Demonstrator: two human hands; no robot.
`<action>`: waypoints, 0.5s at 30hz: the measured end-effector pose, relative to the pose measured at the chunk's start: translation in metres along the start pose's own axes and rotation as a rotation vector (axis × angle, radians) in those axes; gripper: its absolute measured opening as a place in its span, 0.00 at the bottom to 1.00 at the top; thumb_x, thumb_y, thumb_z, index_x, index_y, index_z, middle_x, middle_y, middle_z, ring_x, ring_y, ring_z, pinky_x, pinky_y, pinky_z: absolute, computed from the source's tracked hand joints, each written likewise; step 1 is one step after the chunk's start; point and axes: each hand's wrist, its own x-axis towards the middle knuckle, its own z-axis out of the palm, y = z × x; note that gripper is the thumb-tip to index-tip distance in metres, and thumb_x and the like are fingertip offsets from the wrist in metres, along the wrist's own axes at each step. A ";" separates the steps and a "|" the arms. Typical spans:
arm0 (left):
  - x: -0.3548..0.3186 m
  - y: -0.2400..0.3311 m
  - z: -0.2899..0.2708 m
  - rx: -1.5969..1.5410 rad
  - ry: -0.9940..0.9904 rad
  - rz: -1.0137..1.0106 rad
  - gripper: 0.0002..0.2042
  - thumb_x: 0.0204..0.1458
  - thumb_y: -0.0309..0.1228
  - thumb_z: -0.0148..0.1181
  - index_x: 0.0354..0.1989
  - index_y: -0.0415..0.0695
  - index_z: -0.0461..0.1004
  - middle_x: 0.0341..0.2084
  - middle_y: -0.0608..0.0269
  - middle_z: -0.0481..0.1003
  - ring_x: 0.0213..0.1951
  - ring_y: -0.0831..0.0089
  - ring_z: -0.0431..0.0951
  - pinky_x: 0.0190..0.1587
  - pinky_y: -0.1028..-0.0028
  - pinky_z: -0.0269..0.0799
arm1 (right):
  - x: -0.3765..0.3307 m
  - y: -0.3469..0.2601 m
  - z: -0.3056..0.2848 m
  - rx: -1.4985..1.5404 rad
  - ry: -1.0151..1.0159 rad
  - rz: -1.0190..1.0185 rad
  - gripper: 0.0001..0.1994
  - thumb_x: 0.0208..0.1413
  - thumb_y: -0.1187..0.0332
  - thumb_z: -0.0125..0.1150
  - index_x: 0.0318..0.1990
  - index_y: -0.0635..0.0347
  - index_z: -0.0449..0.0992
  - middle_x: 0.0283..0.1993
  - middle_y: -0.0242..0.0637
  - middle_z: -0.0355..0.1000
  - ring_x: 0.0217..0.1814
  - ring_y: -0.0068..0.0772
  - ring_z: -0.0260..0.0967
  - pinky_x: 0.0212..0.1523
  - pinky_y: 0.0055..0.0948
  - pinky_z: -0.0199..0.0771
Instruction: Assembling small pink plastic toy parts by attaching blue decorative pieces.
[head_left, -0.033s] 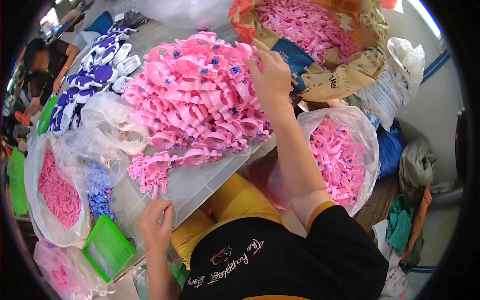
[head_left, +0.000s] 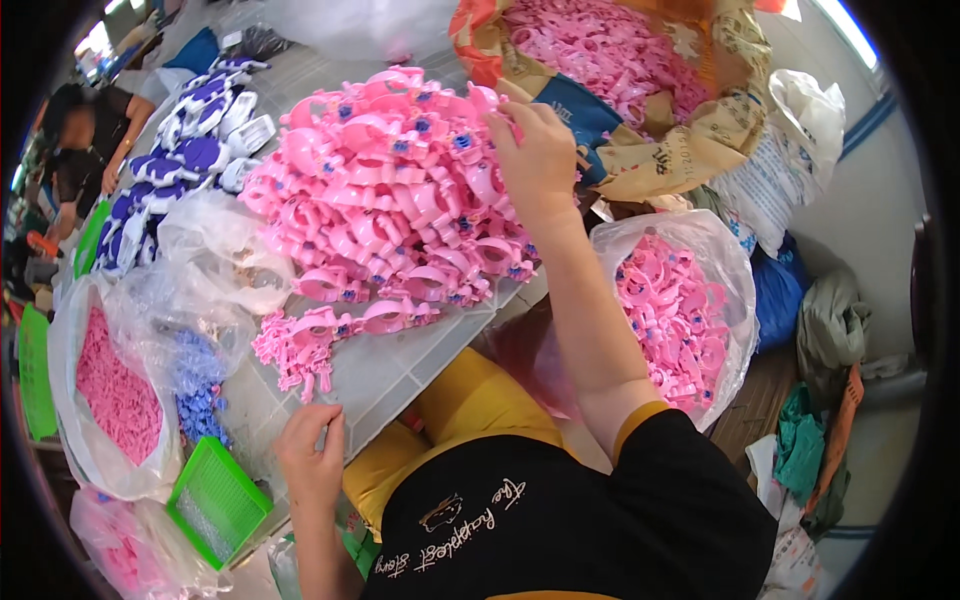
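Note:
A tall heap of glossy pink plastic pieces (head_left: 400, 190), many with round openings and small blue inserts, covers the middle of the table (head_left: 375, 355). At the heap's upper right, my right hand (head_left: 540, 155) has its fingers bent around a pink plastic piece (head_left: 485, 100); part of that piece is hidden. My left hand (head_left: 312, 445) rests by the near table edge with its fingers curled in, and whatever may be inside is out of sight. Just beyond it lies a small cluster of thin pink parts (head_left: 295, 350), beside a short row of pink pieces at the heap's foot.
An open sack (head_left: 690, 165) of pink parts stands far right, with a clear bag (head_left: 740, 300) of pink pieces nearer. On the left are a bag (head_left: 68, 400) of small pink parts, blue parts (head_left: 200, 400), a green basket (head_left: 250, 495) and purple-white pieces (head_left: 200, 155). Another person (head_left: 95, 135) sits far left.
The whole view has shifted very slightly. Both hands keep nearly the same place and grip.

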 end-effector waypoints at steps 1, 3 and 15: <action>0.001 0.000 0.001 0.028 -0.006 0.019 0.04 0.53 0.19 0.65 0.36 0.35 0.80 0.32 0.54 0.81 0.36 0.64 0.81 0.43 0.69 0.75 | 0.001 0.003 -0.001 0.017 0.032 -0.018 0.08 0.59 0.68 0.66 0.43 0.60 0.84 0.37 0.45 0.78 0.38 0.49 0.77 0.41 0.42 0.76; 0.001 0.000 0.001 0.019 -0.023 0.015 0.04 0.53 0.19 0.65 0.36 0.35 0.80 0.32 0.55 0.80 0.36 0.64 0.81 0.43 0.70 0.74 | 0.013 0.001 -0.005 0.048 0.068 0.011 0.09 0.59 0.65 0.66 0.39 0.62 0.84 0.37 0.46 0.79 0.39 0.50 0.78 0.41 0.41 0.76; -0.003 -0.003 0.008 0.003 -0.031 -0.004 0.05 0.53 0.18 0.64 0.37 0.35 0.80 0.32 0.56 0.79 0.36 0.66 0.80 0.43 0.71 0.73 | 0.079 0.233 -0.004 -0.583 -0.551 0.580 0.17 0.55 0.70 0.56 0.51 0.62 0.82 0.52 0.55 0.79 0.54 0.56 0.78 0.57 0.45 0.77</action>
